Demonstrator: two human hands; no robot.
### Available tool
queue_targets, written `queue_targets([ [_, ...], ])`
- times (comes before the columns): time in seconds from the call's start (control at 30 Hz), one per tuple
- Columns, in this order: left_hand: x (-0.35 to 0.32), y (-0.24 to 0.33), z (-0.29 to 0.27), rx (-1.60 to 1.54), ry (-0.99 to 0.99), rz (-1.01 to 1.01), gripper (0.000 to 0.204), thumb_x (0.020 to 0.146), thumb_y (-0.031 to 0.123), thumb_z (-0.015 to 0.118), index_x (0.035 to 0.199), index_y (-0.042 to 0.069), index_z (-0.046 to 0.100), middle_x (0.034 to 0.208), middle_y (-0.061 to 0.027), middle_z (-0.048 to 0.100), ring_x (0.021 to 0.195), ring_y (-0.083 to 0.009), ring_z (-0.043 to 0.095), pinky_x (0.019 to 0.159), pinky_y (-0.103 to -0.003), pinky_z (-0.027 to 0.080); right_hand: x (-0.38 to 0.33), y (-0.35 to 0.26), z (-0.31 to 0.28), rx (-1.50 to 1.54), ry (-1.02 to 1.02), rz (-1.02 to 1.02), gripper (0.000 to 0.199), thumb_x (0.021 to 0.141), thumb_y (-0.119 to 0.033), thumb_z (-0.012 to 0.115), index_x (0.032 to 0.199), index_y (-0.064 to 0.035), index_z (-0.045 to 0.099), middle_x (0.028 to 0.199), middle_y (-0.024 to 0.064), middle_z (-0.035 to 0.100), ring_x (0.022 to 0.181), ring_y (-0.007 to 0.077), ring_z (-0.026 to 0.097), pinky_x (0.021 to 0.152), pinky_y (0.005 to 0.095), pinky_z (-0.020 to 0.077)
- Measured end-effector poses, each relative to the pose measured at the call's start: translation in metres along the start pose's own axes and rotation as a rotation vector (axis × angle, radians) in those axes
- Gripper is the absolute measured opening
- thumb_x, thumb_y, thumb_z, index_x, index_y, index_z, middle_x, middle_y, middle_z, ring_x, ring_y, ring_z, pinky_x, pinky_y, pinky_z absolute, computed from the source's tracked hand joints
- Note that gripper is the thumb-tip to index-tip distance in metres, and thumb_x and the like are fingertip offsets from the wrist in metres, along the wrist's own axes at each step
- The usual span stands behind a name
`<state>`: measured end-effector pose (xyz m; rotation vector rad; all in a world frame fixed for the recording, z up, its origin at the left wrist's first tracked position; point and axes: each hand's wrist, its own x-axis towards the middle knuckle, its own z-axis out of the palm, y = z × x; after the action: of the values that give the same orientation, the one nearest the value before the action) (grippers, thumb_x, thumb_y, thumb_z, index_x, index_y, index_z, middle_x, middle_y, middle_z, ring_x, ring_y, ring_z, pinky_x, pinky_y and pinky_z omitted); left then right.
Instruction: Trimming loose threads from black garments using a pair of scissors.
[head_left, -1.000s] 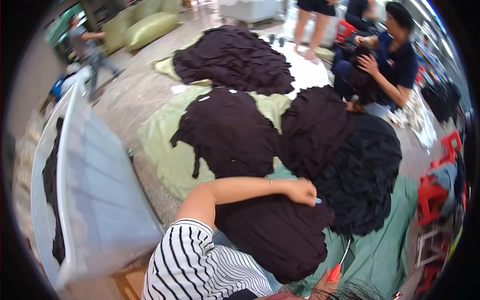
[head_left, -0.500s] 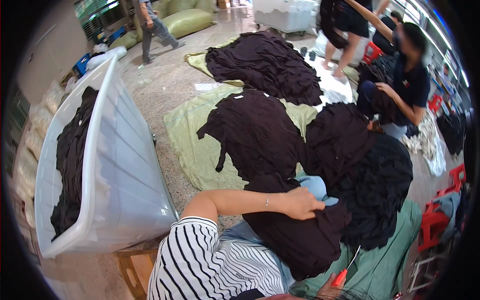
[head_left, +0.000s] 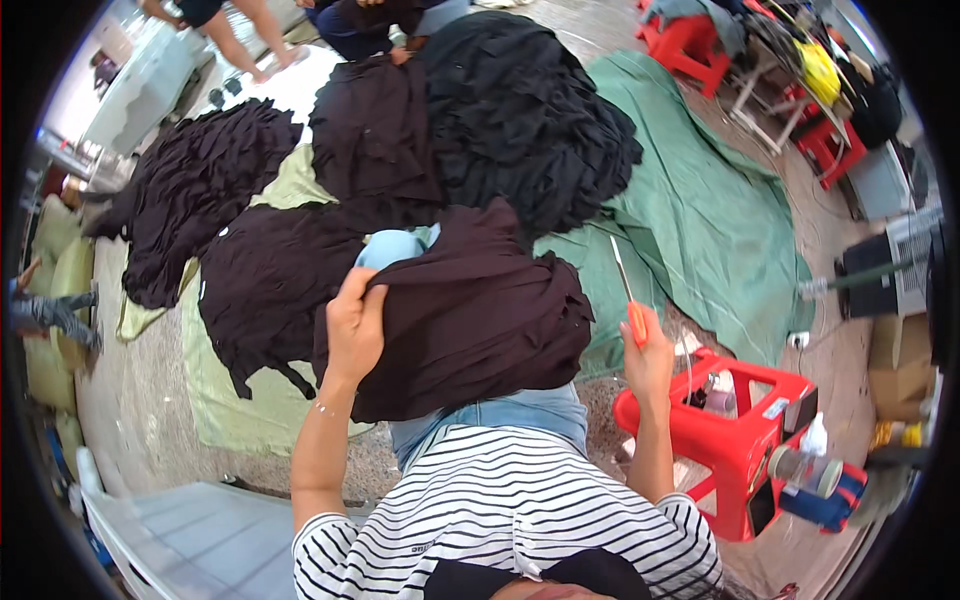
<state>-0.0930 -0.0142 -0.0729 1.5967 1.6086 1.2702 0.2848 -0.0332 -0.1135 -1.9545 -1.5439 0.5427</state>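
Dark maroon cloth [head_left: 475, 300] lies draped across my lap. My left hand [head_left: 357, 330] grips its left edge between thumb and fingers. Just beyond that hand, something rounded and light blue [head_left: 390, 248] shows from under the cloth; I cannot tell what it is. On the other side, my right hand [head_left: 648, 355] is closed round the orange-red handle of a slim metal tool [head_left: 622, 272]. The tool points up and away, apart from the cloth, above a green sheet [head_left: 690, 200]. Its exact kind is unclear.
Maroon cloth piles [head_left: 275, 265] and a black pile [head_left: 520, 110] lie ahead. A red stool [head_left: 670, 435] stands close by my right arm, with a clear jar [head_left: 805, 470] beside it. A white bin [head_left: 230, 530] is at lower left. A person crouches [head_left: 350, 30] beyond the piles.
My view has swung to the right and down. My left hand now holds the cloth's left edge, and my right hand has risen into fuller view with the tool.
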Motion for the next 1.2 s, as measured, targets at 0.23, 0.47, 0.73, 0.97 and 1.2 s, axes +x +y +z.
queue_targets([
  [0.23,-0.016,0.016,-0.012,0.081,0.25,-0.021,0.02,0.1,0.018,0.062,0.112,0.003,0.06,0.104,-0.0058,0.06,0.099,-0.0158,0.056,0.091,-0.029,0.044,0.013,-0.006,0.012,0.074,0.016,-0.051,0.039,0.091,-0.016,0.069,0.128,-0.0112,0.058,0.105,0.0206,0.07,0.097,0.0401,0.069,0.079,0.0424,0.0541],
  [0.47,-0.055,0.032,0.025,0.565,-0.048,0.368,0.062,0.078,0.025,0.081,0.132,0.004,0.057,0.143,-0.0194,0.046,0.131,-0.0378,0.045,0.11,-0.048,0.036,0.06,-0.002,0.059,0.174,-0.037,-0.235,0.057,0.082,-0.006,0.075,0.135,-0.0101,0.054,0.118,0.0171,0.068,0.108,0.0365,0.067,0.091,0.0391,0.0528],
  [0.73,0.07,-0.068,0.003,0.578,-0.557,0.158,0.052,0.077,0.044,0.078,0.106,0.003,0.067,0.129,-0.0228,0.059,0.126,-0.0403,0.049,0.103,-0.054,0.038,0.11,-0.035,0.092,0.227,-0.227,-0.108,0.066,0.077,0.001,0.07,0.139,-0.013,0.051,0.121,0.0167,0.068,0.114,0.0341,0.065,0.095,0.0387,0.0499],
  [0.97,0.08,0.006,0.006,0.005,-0.311,-0.006,0.01,0.094,0.006,0.064,0.095,-0.001,0.056,0.079,0.0003,0.054,0.08,-0.0051,0.046,0.072,-0.023,0.043,0.141,-0.013,0.124,0.321,-0.526,-0.359,0.074,0.071,0.012,0.062,0.141,-0.0123,0.051,0.121,0.0077,0.068,0.116,0.023,0.063,0.1,0.0326,0.0468],
  [1.2,0.082,0.075,-0.015,-0.109,-0.169,0.166,0.008,0.093,0.003,0.067,0.097,0.0,0.06,0.085,0.0045,0.056,0.084,-0.0043,0.049,0.078,-0.02,0.042,0.159,-0.026,0.155,0.516,-0.752,-0.181,0.047,0.082,0.008,0.068,0.127,-0.0025,0.06,0.114,-0.0003,0.066,0.108,0.0123,0.062,0.096,0.027,0.048],
])
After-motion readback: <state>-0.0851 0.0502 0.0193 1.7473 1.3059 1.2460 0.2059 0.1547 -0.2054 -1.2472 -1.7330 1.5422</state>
